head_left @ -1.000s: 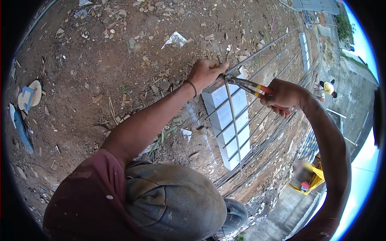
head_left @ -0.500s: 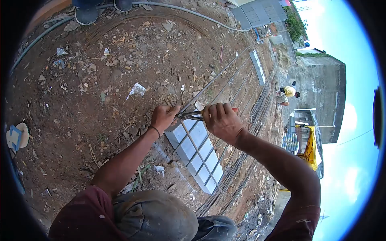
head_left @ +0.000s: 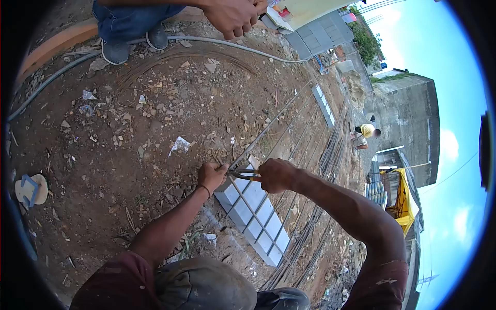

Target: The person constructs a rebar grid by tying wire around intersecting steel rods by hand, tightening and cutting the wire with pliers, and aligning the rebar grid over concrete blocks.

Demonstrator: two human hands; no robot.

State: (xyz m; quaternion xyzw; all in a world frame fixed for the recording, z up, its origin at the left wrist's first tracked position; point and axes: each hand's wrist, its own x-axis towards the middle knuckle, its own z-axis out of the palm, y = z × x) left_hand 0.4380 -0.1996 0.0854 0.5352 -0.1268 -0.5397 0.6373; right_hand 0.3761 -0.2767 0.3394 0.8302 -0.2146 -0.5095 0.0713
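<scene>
My right hand is closed round the handles of a pair of pincers. The pincers' jaws meet the point where thin steel rods cross. My left hand is closed at that crossing, thumb and fingers about the end of a steel rod; any tie wire there is too small to make out. Below the rods lies a row of pale blocks, with several rods and crosspieces resting over them. A second row of pale blocks supports the rods' far ends.
Another person's hand and shoes show at the top left. A grey hose curves over the rubble-strewn soil. Bundled rods lie right of the blocks. A sandal lies at left. A person crouches farther off.
My right hand has turned over with the pincers, knuckles now less spread toward me. My left hand stays at the crossing. The view has tilted, and another person's hand and legs have come into sight.
</scene>
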